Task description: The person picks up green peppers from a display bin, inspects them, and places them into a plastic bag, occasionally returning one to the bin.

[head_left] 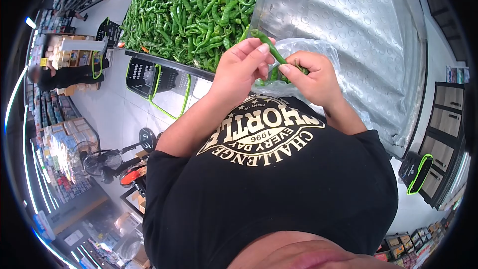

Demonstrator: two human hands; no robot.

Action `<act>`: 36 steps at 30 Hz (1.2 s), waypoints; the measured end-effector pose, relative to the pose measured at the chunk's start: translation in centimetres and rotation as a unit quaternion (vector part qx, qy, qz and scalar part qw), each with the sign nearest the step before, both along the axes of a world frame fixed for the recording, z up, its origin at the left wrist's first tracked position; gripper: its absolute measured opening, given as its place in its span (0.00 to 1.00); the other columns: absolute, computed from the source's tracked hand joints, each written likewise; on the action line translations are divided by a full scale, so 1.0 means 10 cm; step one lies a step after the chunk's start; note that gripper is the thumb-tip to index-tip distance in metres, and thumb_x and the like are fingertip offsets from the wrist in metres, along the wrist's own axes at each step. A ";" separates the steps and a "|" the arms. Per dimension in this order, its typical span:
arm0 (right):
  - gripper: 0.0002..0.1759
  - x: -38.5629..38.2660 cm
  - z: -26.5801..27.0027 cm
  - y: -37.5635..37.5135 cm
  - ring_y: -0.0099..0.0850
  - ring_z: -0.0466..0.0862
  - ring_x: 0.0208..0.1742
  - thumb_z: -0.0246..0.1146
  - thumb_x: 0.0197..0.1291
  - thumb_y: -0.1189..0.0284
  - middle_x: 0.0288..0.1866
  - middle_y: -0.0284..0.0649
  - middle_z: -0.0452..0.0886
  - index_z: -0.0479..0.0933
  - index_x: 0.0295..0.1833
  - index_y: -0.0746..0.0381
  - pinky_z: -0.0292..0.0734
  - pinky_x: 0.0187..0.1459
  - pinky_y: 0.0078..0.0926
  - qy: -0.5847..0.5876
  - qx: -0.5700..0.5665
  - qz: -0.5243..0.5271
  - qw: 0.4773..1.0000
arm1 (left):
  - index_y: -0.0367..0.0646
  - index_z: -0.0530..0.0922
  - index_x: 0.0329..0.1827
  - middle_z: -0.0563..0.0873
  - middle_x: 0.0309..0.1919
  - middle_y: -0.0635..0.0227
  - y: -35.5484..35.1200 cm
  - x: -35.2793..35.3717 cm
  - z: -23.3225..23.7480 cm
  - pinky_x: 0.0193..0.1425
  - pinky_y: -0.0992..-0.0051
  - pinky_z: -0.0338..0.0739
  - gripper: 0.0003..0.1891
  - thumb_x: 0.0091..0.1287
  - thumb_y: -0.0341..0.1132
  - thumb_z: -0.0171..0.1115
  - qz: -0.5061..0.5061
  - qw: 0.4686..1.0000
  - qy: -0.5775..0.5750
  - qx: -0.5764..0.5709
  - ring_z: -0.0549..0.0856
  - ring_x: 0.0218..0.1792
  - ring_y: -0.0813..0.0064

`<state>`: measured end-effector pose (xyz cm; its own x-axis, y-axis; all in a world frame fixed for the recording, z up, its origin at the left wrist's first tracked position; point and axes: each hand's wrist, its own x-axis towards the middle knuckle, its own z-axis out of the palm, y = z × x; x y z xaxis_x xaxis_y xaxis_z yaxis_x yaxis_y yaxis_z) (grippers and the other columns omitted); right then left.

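Observation:
A long green chili pepper slants between my two hands, above a clear plastic bag. My left hand is closed at its upper part, thumb and fingertips against it. The lower end is pinched between the thumb and fingers of my right hand. Another bit of green shows beside the right fingers, partly hidden. More green peppers lie in the bag below my hands. A big heap of green peppers fills the display stand ahead on the left.
A dimpled silvery display surface stretches ahead on the right. Black shopping baskets with green handles stand by the heap's near edge. At the left are a pedestal fan and a person. Another basket is at the right, near wooden cabinets.

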<state>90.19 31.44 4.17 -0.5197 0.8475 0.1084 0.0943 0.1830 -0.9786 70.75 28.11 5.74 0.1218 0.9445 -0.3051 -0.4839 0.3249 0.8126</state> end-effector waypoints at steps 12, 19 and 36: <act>0.07 -0.08 -0.03 -0.03 0.28 0.80 0.27 0.71 0.57 0.72 0.28 0.38 0.83 0.83 0.37 0.63 0.73 0.31 0.25 -0.033 0.087 -0.016 0.996 | 0.38 0.81 0.51 0.84 0.34 0.71 0.04 -0.10 0.01 0.36 0.82 0.74 0.10 0.75 0.34 0.58 0.025 0.995 0.093 0.025 0.78 0.30 0.85; 0.05 -0.02 -0.09 0.00 0.21 0.78 0.27 0.67 0.61 0.73 0.28 0.36 0.83 0.83 0.38 0.64 0.72 0.31 0.22 0.000 0.054 -0.019 0.998 | 0.38 0.83 0.51 0.81 0.28 0.79 0.50 -0.82 -0.39 0.29 0.87 0.68 0.11 0.72 0.35 0.62 0.146 0.924 0.351 0.037 0.72 0.24 0.91; 0.16 0.08 -0.27 0.10 0.24 0.79 0.36 0.50 0.76 0.69 0.36 0.38 0.83 0.80 0.42 0.67 0.72 0.41 0.22 0.136 -0.040 -0.038 0.989 | 0.36 0.80 0.51 0.82 0.43 0.68 0.60 -0.54 -0.26 0.38 0.82 0.75 0.12 0.68 0.32 0.66 0.132 0.820 0.525 0.186 0.79 0.33 0.86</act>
<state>91.01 32.47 1.51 -0.4150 0.8944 0.1670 -0.1644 0.1068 -0.9806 65.40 34.10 3.16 -0.2469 0.9475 0.2031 0.5316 -0.0428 0.8459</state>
